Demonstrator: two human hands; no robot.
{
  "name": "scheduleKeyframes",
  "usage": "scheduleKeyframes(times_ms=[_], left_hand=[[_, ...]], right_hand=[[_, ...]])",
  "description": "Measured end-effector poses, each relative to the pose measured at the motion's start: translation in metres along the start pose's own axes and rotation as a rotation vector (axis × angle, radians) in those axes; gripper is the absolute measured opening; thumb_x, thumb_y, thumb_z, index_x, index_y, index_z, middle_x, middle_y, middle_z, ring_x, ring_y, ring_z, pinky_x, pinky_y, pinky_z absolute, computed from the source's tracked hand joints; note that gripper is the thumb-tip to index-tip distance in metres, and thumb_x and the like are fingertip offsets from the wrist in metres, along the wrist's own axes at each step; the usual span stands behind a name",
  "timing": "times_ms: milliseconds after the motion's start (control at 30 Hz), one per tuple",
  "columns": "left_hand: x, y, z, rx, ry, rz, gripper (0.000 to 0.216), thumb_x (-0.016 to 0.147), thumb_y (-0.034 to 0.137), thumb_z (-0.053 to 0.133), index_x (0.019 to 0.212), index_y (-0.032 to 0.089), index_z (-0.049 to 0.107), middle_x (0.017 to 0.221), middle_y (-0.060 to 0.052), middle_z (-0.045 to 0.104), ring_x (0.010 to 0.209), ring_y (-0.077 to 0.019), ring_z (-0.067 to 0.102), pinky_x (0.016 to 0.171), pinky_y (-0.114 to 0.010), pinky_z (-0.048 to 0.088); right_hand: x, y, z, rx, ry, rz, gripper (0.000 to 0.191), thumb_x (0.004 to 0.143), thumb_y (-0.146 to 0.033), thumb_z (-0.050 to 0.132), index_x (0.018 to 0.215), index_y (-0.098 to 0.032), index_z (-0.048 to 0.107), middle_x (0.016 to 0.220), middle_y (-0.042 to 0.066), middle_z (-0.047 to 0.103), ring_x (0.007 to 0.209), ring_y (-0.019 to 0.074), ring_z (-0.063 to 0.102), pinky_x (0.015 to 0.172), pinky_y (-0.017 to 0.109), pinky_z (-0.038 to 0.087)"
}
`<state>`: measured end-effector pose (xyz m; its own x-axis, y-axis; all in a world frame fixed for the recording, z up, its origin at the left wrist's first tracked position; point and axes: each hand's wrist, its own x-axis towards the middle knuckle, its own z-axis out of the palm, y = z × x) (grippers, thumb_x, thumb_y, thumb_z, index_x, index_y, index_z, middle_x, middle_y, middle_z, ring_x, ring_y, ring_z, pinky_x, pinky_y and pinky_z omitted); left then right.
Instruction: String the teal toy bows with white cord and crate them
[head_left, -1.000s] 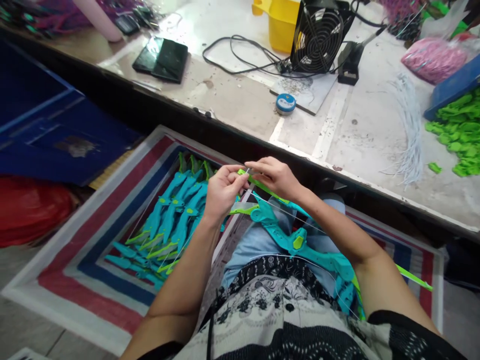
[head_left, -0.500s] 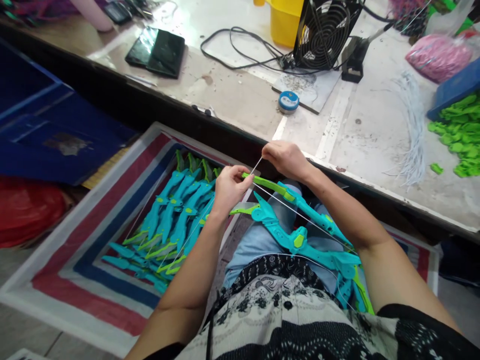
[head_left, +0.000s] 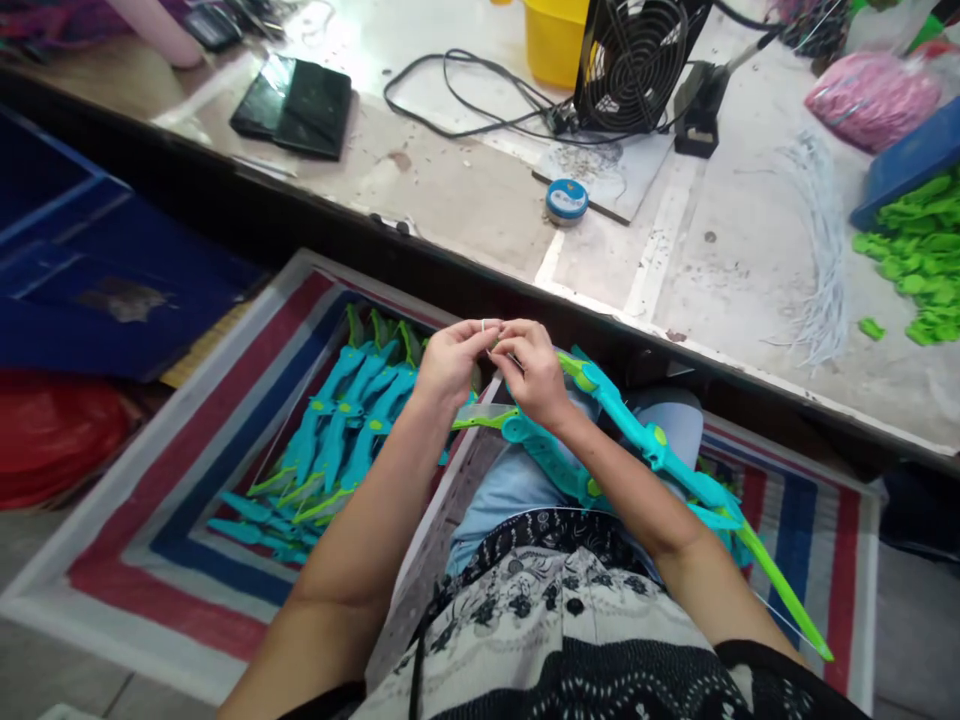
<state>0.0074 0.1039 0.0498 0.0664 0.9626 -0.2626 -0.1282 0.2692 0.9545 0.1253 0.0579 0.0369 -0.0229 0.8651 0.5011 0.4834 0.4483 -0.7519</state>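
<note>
A teal and lime-green toy bow slants across my lap, its upper tip hidden behind my fingers. My left hand is closed in a pinch at that tip, with a bit of white string crossing its index finger. Touching it, my right hand is closed too, thumb and fingertips pressed together on the string's end, which is mostly hidden. Under my right forearm a second toy bow lies on my thighs, partly covered.
Several finished-looking bows lie in a striped-lined crate at left. On the bench stand a black fan, a small blue-lidded tin, a soldering iron stand, white strings and green parts.
My right hand has come down and left to meet my left hand, and the taut string between them is gone from sight. The bow has swung, its lower limb now further right.
</note>
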Motion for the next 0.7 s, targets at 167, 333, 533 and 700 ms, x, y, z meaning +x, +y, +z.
scheduleKeyframes(times_ms=[167,333,533,700], left_hand=[[-0.018,0.013,-0.006,0.314,0.169,0.209,0.006,0.069,0.018,0.067,0.073,0.014,0.067,0.072,-0.004,0.069,0.065,-0.0130,0.062,0.064,-0.023,0.050],[-0.025,0.011,-0.001,-0.066,0.140,-0.036,0.017,0.068,0.025,0.072,0.078,0.013,0.066,0.067,-0.002,0.068,0.051,-0.0118,0.061,0.045,-0.020,0.047],[-0.023,0.007,-0.008,-0.137,-0.014,-0.147,0.032,0.054,0.033,0.085,0.072,0.011,0.069,0.064,-0.003,0.067,0.056,-0.0133,0.064,0.058,-0.026,0.057],[-0.025,0.002,-0.004,-0.220,0.067,-0.179,0.021,0.057,0.026,0.076,0.069,0.014,0.063,0.062,0.000,0.064,0.055,-0.0119,0.062,0.058,-0.026,0.055]], right_hand=[[0.001,0.012,0.009,0.085,-0.010,0.131,0.013,0.092,-0.023,0.056,0.080,-0.018,0.059,0.092,0.005,0.058,0.088,0.0148,0.056,0.081,0.029,0.048],[0.011,0.005,0.009,0.149,0.052,0.221,0.016,0.092,-0.024,0.053,0.079,-0.017,0.061,0.093,0.006,0.058,0.086,0.0138,0.056,0.075,0.026,0.050],[0.007,0.006,0.017,0.172,0.081,0.218,0.020,0.094,-0.023,0.050,0.092,-0.019,0.069,0.100,0.007,0.059,0.097,0.0158,0.057,0.089,0.031,0.051],[0.004,0.012,0.015,0.208,-0.051,0.223,0.026,0.096,-0.024,0.046,0.108,-0.020,0.068,0.113,0.008,0.058,0.101,0.0143,0.059,0.089,0.028,0.052]])
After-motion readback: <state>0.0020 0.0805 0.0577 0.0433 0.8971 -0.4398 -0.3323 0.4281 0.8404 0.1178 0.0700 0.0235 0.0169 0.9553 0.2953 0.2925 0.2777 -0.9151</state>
